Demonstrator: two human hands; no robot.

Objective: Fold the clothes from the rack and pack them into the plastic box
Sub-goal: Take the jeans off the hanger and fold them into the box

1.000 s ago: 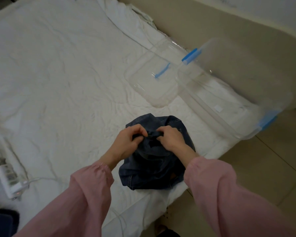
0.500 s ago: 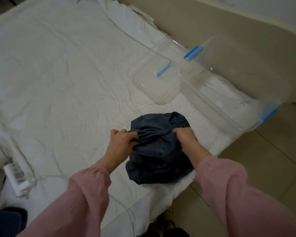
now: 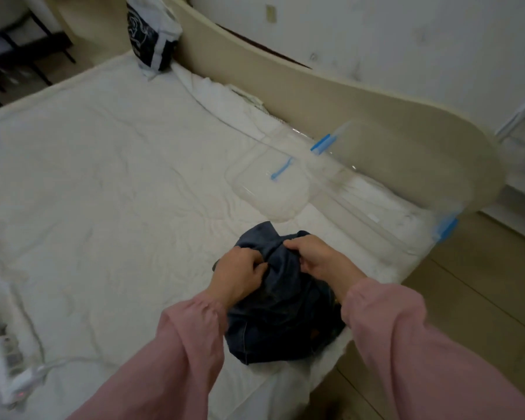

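Note:
A bunched dark blue denim garment [image 3: 282,310] lies on the white bed near its front right corner. My left hand [image 3: 238,272] grips a fold of the denim at its upper left. My right hand [image 3: 319,259] pinches the cloth close beside it, at the upper right. Both arms wear pink sleeves. The clear plastic box [image 3: 385,189] with blue latches stands on the bed's right side against the headboard, beyond the garment. Its clear lid [image 3: 270,189] lies flat on the sheet just left of the box.
A white power strip [image 3: 8,368] with a cable lies at the bed's left edge. A black and white bag [image 3: 150,34] leans at the far end of the beige headboard [image 3: 315,95]. Tiled floor [image 3: 479,298] runs along the right of the bed.
My hands, spread apart on the denim half a second ago, have come close together again on its upper fold. The view has tilted up, showing more of the headboard and the bag.

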